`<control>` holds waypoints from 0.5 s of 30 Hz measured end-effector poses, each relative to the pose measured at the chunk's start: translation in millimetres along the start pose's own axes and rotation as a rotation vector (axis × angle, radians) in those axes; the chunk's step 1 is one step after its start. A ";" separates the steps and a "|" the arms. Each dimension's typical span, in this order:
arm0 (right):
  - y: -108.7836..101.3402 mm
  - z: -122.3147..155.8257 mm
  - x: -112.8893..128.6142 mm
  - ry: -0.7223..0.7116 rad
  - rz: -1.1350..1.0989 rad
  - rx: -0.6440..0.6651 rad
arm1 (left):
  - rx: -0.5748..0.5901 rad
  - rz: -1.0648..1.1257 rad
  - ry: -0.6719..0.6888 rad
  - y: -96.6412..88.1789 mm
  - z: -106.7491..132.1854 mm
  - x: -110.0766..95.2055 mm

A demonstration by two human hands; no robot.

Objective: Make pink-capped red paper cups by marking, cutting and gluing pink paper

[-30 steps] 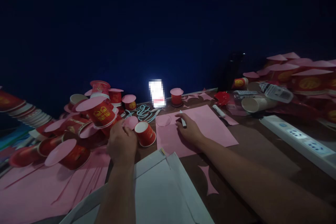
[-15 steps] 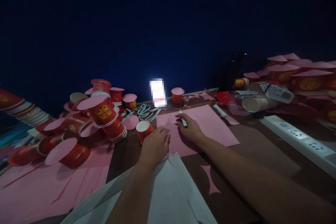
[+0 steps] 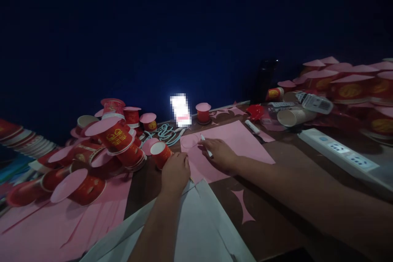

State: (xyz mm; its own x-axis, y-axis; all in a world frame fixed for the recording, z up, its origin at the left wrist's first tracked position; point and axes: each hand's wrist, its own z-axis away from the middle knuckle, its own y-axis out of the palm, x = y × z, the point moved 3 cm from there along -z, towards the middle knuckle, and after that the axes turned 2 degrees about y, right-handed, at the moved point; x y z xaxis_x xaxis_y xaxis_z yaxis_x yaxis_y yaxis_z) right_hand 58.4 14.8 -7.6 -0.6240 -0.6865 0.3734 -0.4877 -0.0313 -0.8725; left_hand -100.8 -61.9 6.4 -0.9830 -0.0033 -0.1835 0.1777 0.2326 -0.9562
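My right hand (image 3: 221,153) is closed on a white marker pen (image 3: 206,145), which slants above the pink paper sheet (image 3: 245,143). A thin drawn circle (image 3: 189,141) shows at the sheet's upper left, just left of the pen. My left hand (image 3: 176,172) rests with curled fingers at the sheet's lower left edge. Right against it stands a red paper cup (image 3: 160,154), its mouth up, partly hidden by the hand. Whether the fingers grip the cup cannot be seen.
Red cups with pink paper discs (image 3: 115,135) are heaped at left, and more cups (image 3: 350,84) at right. A lit phone (image 3: 181,110) stands behind a coiled cable (image 3: 166,132). A power strip (image 3: 340,153), a glue stick (image 3: 252,127) and pink scraps (image 3: 243,208) lie around.
The view has shifted slightly. My right hand has moved the marker a little left and down, nearer the drawn circle. My left hand stays beside the cup.
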 end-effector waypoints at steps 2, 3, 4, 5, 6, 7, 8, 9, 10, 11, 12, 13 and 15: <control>-7.6 6.8 -10.0 -0.014 -0.007 0.022 | -0.010 0.012 -0.016 0.0 -0.3 1.9; -11.7 10.7 -15.2 -0.008 -0.004 0.028 | -0.012 0.022 -0.025 0.2 -1.6 2.6; -15.8 14.9 -19.9 -0.002 -0.003 0.036 | -0.018 0.030 -0.032 0.3 -4.0 2.8; -19.7 18.9 -23.6 0.000 -0.004 0.036 | -0.021 0.034 -0.035 0.4 -7.8 2.1; -23.2 22.6 -26.3 -0.009 -0.006 0.037 | -0.024 0.033 -0.036 0.6 -13.0 0.5; -26.0 25.7 -28.0 -0.023 -0.009 0.039 | -0.029 0.026 -0.035 0.7 -19.6 -2.3; -28.1 28.2 -29.1 -0.038 -0.011 0.040 | -0.027 0.025 -0.038 1.0 -27.6 -5.7; -29.7 30.0 -29.8 -0.050 -0.012 0.039 | -0.022 0.031 -0.053 1.4 -36.7 -9.7; -30.5 31.0 -30.2 -0.061 -0.012 0.036 | -0.021 0.046 -0.067 1.7 -46.8 -14.1; -30.8 31.5 -30.5 -0.073 -0.011 0.035 | -0.021 0.063 -0.080 1.9 -57.3 -18.6; -30.7 31.6 -30.7 -0.086 -0.008 0.032 | 0.023 0.078 -0.071 3.5 -68.1 -23.6; -30.4 31.6 -30.6 -0.103 -0.004 0.034 | 0.075 0.088 -0.038 5.3 -78.6 -28.6; -30.0 31.5 -29.9 -0.137 0.010 0.037 | 0.098 0.099 0.016 7.2 -97.7 -35.1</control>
State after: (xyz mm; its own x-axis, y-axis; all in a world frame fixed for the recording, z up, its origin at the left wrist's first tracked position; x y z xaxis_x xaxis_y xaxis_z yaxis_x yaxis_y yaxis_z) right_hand 111.0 13.4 -2.5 -0.5381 -0.7796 0.3205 -0.4574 -0.0493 -0.8879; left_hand -69.5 34.9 28.3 -0.9609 0.0302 -0.2752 0.2768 0.1345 -0.9515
